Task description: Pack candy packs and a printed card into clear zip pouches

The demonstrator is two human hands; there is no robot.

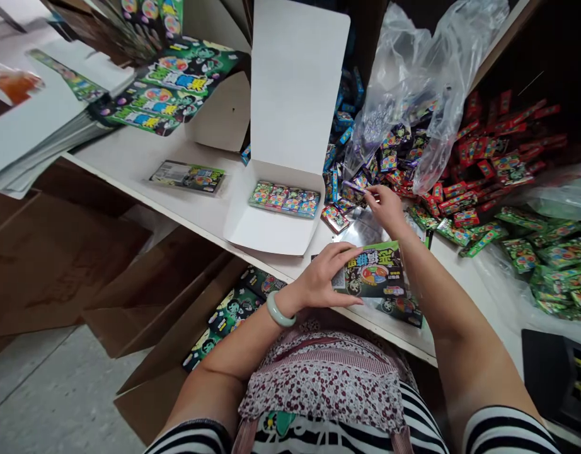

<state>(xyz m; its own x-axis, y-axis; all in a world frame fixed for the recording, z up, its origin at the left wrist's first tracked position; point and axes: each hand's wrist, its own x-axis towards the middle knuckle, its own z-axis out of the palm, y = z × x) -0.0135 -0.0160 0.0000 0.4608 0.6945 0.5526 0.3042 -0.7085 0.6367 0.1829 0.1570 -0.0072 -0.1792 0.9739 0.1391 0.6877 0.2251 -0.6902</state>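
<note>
Left hand (319, 277), grip closed on a printed green card (370, 271), at the desk (130, 157) edge; right hand (384, 209), fingers pinching a foil packet (354, 186), beside an open white carton (290, 107).

Foil packet heap (375, 167) against right fingers (373, 192)

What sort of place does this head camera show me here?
Probably a small hand-packing workroom for packaged goods. Heaps of foil packets lie loose on the counter, a white display box holds packets in a row, and printed cards sit near brown cardboard cartons.
</note>
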